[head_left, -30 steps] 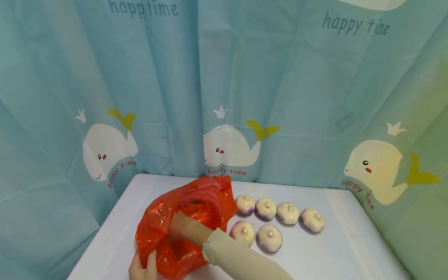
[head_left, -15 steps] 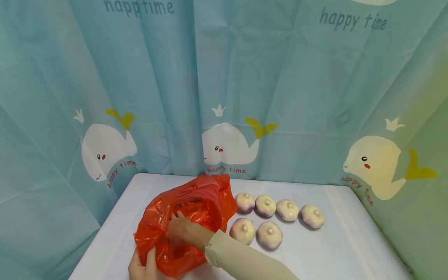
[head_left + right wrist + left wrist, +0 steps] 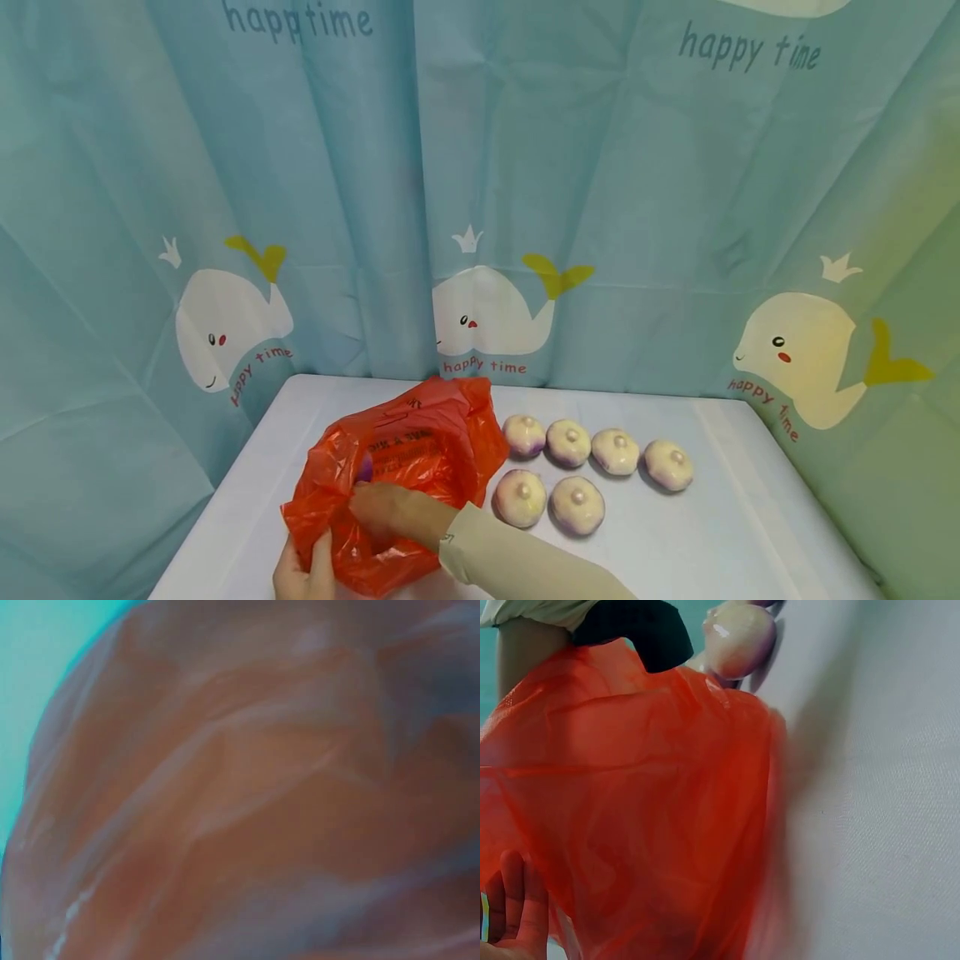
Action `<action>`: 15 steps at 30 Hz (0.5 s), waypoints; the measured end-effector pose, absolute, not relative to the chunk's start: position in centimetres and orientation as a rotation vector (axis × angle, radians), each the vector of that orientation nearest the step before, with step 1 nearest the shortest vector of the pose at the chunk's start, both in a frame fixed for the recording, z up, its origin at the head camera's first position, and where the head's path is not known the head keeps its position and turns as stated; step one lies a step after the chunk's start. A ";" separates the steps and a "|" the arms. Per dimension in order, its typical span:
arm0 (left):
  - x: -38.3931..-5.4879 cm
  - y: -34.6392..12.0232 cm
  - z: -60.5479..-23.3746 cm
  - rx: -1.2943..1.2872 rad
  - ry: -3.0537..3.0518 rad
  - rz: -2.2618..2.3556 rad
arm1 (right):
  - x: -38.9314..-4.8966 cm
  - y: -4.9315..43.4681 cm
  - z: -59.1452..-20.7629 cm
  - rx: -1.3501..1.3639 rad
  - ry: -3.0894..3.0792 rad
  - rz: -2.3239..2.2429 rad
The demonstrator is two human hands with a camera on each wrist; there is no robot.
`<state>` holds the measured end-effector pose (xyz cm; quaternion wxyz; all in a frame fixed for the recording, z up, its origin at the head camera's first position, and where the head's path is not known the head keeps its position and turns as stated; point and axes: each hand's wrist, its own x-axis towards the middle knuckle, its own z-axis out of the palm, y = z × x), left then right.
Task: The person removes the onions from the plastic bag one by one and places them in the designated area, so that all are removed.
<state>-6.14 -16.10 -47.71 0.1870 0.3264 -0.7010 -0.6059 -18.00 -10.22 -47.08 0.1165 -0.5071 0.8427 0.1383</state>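
Note:
A red plastic bag (image 3: 420,442) with dark print stands on the table, its mouth facing me. My left hand (image 3: 306,575) grips the bag's near left rim, thumb in front. In the left wrist view the fingers of my left hand (image 3: 517,904) lie along the red film. My right hand (image 3: 386,507) reaches inside the bag, and its fingertips are hidden; I cannot tell whether it holds something. Just beyond it, a purple patch of a round thing (image 3: 365,468) shows against the bag's wall. Blurred film of the bag (image 3: 247,795) fills the right wrist view.
Right of the bag, several cream-white, purple-tinged, turnip-like things with knobs sit in two rows: a back row (image 3: 567,442) and a front pair (image 3: 577,506). The white table (image 3: 712,533) ends at a blue curtain (image 3: 660,208) with whale prints.
Inside the bag, my right hand has drawn slightly down and its raised fingers have sunk out of sight. The purple patch has come into view. My left hand keeps its grip.

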 end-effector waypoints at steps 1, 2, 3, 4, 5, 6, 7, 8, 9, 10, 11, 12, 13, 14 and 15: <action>-6.2 -16.1 -47.7 0.918 -1.963 -1.702 | -18.1 -10.2 -47.1 -1.448 2.447 0.335; -6.2 -16.1 -47.7 0.920 -1.961 -1.697 | -18.2 -10.1 -47.1 -1.415 2.438 0.276; -6.2 -16.0 -47.7 0.922 -1.952 -1.720 | -18.2 -9.9 -47.1 -1.407 2.443 0.252; -6.2 -16.0 -47.7 0.921 -1.940 -1.736 | -18.3 -9.8 -47.0 -1.398 2.450 0.243; -6.2 -15.9 -47.6 0.920 -1.928 -1.759 | -18.3 -9.6 -46.9 -1.352 2.457 0.187; -6.2 -15.9 -47.6 0.919 -1.912 -1.786 | -18.4 -9.4 -46.8 -1.326 2.467 0.142; -6.2 -15.9 -47.6 0.928 -1.899 -1.811 | -18.4 -9.2 -46.6 -1.281 2.476 0.077; -6.2 -15.8 -47.6 0.942 -1.891 -1.837 | -18.5 -9.0 -46.4 -1.253 2.491 0.030; -6.1 -15.8 -47.5 0.958 -1.870 -1.873 | -18.5 -8.8 -46.2 -1.220 2.509 -0.016; -6.1 -15.7 -47.5 0.976 -1.861 -1.884 | -18.6 -8.5 -46.0 -1.172 2.524 -0.081; -6.1 -15.7 -47.5 0.992 -1.858 -1.902 | -18.6 -8.3 -45.8 -1.130 2.545 -0.151; -6.1 -15.6 -47.4 1.009 -1.859 -1.912 | -18.7 -8.1 -45.7 -1.100 2.571 -0.192; -6.1 -15.6 -47.4 1.019 -1.856 -1.923 | -18.7 -7.9 -45.6 -1.069 2.600 -0.225; -6.1 -15.5 -47.3 1.018 -1.850 -1.931 | -18.7 -7.7 -45.5 -1.052 2.630 -0.249; -6.1 -15.5 -47.3 1.015 -1.851 -1.934 | -18.8 -7.5 -45.4 -1.032 2.657 -0.280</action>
